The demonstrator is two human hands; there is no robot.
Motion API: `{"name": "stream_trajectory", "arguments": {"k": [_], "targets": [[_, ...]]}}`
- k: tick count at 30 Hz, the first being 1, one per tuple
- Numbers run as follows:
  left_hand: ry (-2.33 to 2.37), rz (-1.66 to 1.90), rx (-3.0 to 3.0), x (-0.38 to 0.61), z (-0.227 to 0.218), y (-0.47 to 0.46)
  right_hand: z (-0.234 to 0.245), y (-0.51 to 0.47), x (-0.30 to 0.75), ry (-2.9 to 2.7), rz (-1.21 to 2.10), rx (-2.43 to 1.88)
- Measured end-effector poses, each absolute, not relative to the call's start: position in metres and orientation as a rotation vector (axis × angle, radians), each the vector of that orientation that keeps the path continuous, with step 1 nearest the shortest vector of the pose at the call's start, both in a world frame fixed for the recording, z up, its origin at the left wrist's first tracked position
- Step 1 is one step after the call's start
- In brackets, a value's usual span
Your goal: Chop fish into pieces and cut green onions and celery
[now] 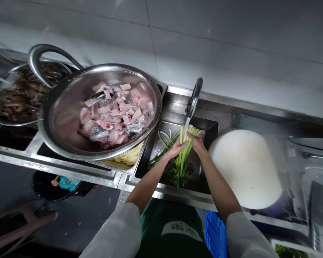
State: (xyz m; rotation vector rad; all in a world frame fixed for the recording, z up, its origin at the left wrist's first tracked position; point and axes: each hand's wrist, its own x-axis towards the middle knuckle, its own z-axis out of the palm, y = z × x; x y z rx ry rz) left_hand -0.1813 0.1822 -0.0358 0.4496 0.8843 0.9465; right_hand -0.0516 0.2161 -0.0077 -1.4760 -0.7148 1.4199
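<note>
Both my hands hold a bunch of green celery stalks [183,157] over a small steel sink [161,141]. My left hand [176,147] is closed round the stalks from the left. My right hand [197,142] grips them from the right, near the cut ends. Water runs from the curved tap [194,96] onto the upper ends of the stalks. The leafy ends hang down toward me. A few loose green stalks [164,138] lie in the sink at the left.
A big steel bowl of pale pink fish pieces [114,113] sits left of the sink, over a tray of yellowish slices [129,157]. Another bowl of brown food [21,93] stands far left. A round white cutting board [244,168] and a cleaver [318,206] lie right. A blue crate [215,233] is below.
</note>
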Motion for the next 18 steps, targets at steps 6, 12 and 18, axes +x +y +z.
{"name": "stream_trajectory", "arguments": {"k": [6, 12, 18], "targets": [[0.895, 0.902, 0.456, -0.184, -0.036, 0.177, -0.010, 0.224, -0.067, -0.775, 1.197, -1.515], [1.124, 1.101, 0.365, -0.180, -0.051, 0.170, -0.005, 0.225, -0.086, -0.945, 1.151, -1.591], [1.067, 1.131, 0.353, -0.186, -0.045, 0.170, 0.003, 0.219, -0.087, -1.001, 1.286, -1.602]]}}
